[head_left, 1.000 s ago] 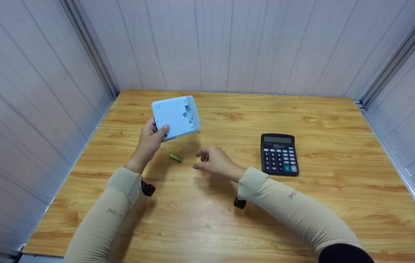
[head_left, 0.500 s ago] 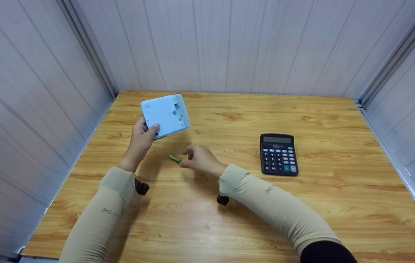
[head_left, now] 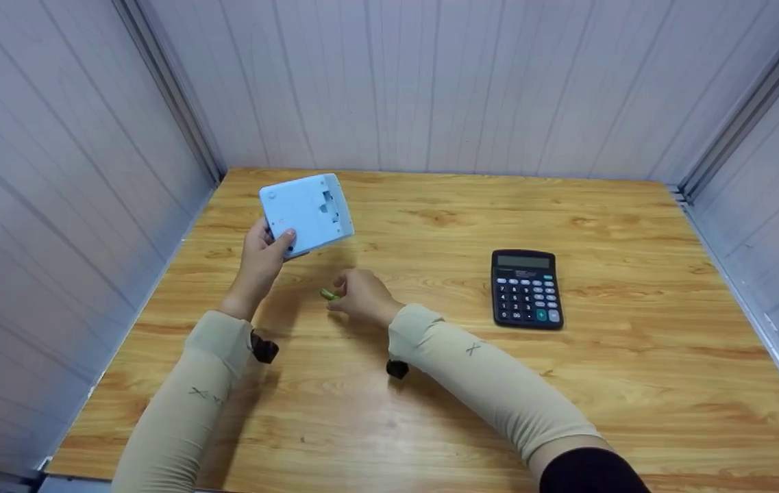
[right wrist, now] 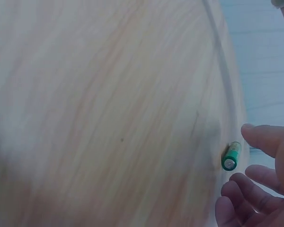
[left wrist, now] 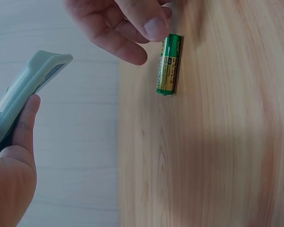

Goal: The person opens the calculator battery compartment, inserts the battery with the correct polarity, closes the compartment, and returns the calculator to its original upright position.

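Note:
In the head view my left hand (head_left: pixel 260 259) holds a light blue calculator (head_left: pixel 300 213) above the table, thumb on its back. The back faces up, with an uncovered battery slot (head_left: pixel 330 207) near one edge. From the side, the calculator (left wrist: pixel 26 97) looks wedge-shaped in the left wrist view. A green and gold battery (left wrist: pixel 168 66) lies on the wood. My right hand (head_left: pixel 364 298) is right at it, partly hiding it in the head view. In the right wrist view the thumb and fingers of this hand (right wrist: pixel 265 184) stand apart on either side of the battery (right wrist: pixel 231 157).
A black calculator (head_left: pixel 526 289) lies face up on the wooden table (head_left: pixel 636 370), right of my right hand. White panel walls (head_left: pixel 403 82) stand behind the table and along both sides.
My right hand has moved left to the battery. The left hand has shifted left with the light blue calculator. The black calculator stays in place.

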The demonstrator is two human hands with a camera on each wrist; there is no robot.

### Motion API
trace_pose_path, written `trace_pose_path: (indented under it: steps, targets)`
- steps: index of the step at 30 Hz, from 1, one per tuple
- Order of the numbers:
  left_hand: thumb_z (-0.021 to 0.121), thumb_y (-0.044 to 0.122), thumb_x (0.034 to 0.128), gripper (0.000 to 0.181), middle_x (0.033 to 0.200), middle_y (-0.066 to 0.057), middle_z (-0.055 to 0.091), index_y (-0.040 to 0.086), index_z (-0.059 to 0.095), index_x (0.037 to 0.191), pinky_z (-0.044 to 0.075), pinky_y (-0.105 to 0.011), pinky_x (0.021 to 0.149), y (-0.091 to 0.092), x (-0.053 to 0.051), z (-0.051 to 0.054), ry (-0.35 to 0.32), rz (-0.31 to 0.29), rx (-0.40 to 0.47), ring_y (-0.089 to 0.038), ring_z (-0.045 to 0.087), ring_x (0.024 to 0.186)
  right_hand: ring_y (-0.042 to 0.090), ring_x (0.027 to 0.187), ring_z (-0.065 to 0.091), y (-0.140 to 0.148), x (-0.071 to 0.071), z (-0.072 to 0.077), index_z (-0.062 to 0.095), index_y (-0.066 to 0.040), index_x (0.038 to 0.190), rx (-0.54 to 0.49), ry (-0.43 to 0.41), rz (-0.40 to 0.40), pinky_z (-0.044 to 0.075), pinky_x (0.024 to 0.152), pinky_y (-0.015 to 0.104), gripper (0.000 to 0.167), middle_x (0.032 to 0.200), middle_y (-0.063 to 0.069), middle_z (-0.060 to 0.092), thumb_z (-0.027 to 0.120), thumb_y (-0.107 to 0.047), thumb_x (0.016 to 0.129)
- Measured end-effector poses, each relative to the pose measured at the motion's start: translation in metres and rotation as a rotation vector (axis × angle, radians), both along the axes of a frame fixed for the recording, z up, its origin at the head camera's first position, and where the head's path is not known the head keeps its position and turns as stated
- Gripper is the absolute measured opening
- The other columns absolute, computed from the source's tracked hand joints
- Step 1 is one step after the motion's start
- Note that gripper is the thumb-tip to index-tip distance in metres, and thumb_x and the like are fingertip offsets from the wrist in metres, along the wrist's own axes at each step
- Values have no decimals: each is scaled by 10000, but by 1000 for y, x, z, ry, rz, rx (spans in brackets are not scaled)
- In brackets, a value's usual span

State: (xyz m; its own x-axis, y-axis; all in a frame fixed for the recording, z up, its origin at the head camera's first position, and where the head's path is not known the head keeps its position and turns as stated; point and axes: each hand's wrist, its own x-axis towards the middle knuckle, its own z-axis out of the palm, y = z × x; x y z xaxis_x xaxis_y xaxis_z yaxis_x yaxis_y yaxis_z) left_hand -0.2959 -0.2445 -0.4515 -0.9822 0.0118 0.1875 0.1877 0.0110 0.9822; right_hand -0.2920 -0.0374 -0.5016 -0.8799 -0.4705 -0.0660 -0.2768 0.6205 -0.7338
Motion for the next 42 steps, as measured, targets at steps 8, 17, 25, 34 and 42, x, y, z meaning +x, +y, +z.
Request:
trace_pose_path:
  steps: [8, 17, 25, 34, 42]
  targets:
    - [449, 43, 1151, 482, 1571, -294, 550, -27, 384, 1624, 645, -266, 964, 0, 0, 2, -3, 3, -6, -168, 714, 1240, 219, 946, 689, -4, -6, -7, 745, 15, 1233, 46, 34, -18, 619, 870, 376, 338, 1130, 141, 772, 839, -157, 957]
    - [445, 44, 1153, 495, 1581, -267, 549, -12, 367, 1638, 643, -274, 974, 1, -2, 3, -13, -2, -5, -232, 687, 1300, 170, 815, 651, -6, -8, -10, 804, 8, 1057, 103, 135, 60, 573, 731, 317, 103, 1021, 136, 802, 731, -41, 1004]
    - [451, 29, 1146, 490, 1579, -277, 544, -32, 372, 1626, 642, -253, 954, 2, -2, 5, -8, 6, 8, -186, 697, 1263, 130, 780, 565, 1, -6, -5, 823, -10, 1049, 51, 117, 94, 465, 698, 260, 130, 1018, 136, 802, 698, -36, 1029]
    - [439, 39, 1152, 498, 1603, -274, 524, -27, 352, 1638, 636, -269, 989, 5, 0, 5, -3, -24, -6, -223, 682, 1313, 132, 874, 578, 19, 2, 7, 795, -18, 1146, -17, 35, 64, 498, 774, 289, 146, 1077, 112, 770, 703, -36, 1035]
    - [439, 38, 1154, 486, 1607, -241, 537, 1, 373, 1635, 628, -270, 1010, 12, 1, 2, -11, -23, -8, -263, 656, 1362, 117, 833, 585, 47, 7, 21, 780, 17, 1162, -78, 24, 90, 494, 727, 245, 163, 977, 87, 731, 688, -24, 1033]
